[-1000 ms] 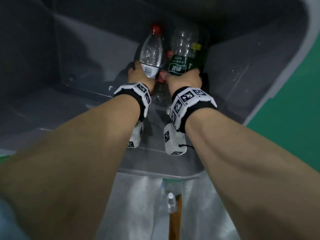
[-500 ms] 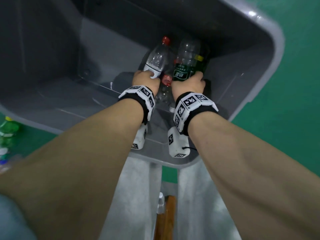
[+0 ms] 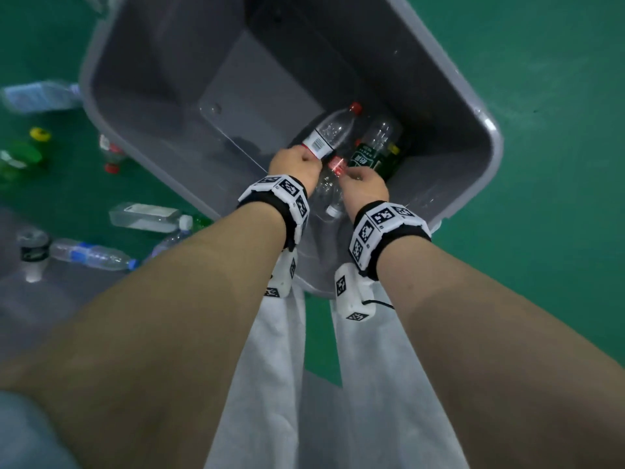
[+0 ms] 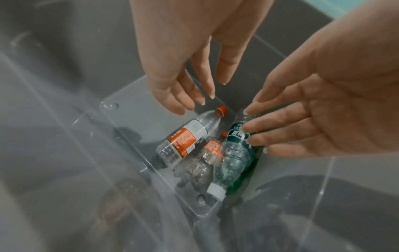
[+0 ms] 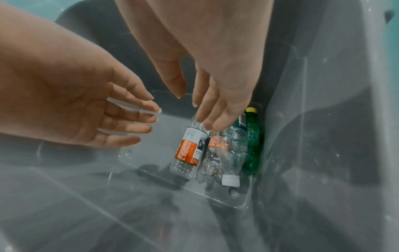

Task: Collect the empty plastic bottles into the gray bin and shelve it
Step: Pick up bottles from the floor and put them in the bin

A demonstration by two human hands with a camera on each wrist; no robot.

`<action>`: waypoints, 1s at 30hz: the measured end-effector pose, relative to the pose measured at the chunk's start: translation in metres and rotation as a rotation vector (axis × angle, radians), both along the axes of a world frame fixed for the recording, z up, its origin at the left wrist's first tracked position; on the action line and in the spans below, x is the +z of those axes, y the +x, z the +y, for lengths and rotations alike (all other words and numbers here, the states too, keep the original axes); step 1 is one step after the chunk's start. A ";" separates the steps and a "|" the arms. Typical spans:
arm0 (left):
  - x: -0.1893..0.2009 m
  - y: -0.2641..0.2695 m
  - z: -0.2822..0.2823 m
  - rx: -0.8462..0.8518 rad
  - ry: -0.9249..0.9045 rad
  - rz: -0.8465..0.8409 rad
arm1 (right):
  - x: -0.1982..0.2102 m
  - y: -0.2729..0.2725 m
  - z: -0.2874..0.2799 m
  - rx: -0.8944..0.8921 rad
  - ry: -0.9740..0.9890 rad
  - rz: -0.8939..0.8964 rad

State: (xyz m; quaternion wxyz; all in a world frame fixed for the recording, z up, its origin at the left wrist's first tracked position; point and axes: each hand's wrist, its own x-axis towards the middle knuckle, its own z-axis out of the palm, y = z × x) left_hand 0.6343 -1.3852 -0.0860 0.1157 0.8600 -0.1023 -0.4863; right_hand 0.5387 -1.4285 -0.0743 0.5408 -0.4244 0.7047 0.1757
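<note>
The gray bin [image 3: 487,130] stands on the green floor. In its near right corner lie a clear bottle with a red cap and orange label [image 3: 333,130] [image 4: 190,136] [image 5: 190,150], a small crushed bottle [image 3: 333,177] [image 4: 202,162], a green-labelled clear bottle with a white cap [image 3: 375,143] [image 4: 233,156] [image 5: 235,150] and a green bottle with a yellow cap [image 5: 251,136]. My left hand [image 3: 297,164] [image 4: 205,97] [image 5: 146,119] and right hand [image 3: 363,186] [image 4: 254,129] [image 5: 192,110] hover just above them, fingers straight and spread, holding nothing.
Several loose bottles lie on the floor left of the bin: a blue-labelled one [image 3: 40,96], a green one [image 3: 20,154], a red-capped one [image 3: 111,154], a square clear one [image 3: 148,216] and another blue-labelled one [image 3: 91,253]. My white trouser legs [image 3: 270,384] are below.
Both hands have let go of the bottles they gripped and opened. The bottles now lie on the bin's floor. The head view has pulled back, showing the bin's rim and the floor.
</note>
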 end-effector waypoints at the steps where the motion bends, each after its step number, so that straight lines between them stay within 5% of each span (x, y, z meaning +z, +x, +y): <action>1: 0.008 -0.002 0.004 0.013 -0.009 0.010 | 0.007 0.002 0.004 0.024 0.000 -0.018; 14: 0.071 0.003 0.101 0.252 0.063 0.023 | 0.059 0.038 0.078 0.145 0.139 -0.199; 30: 0.019 0.117 0.293 0.559 0.241 0.197 | 0.003 0.158 0.208 0.221 0.254 -0.137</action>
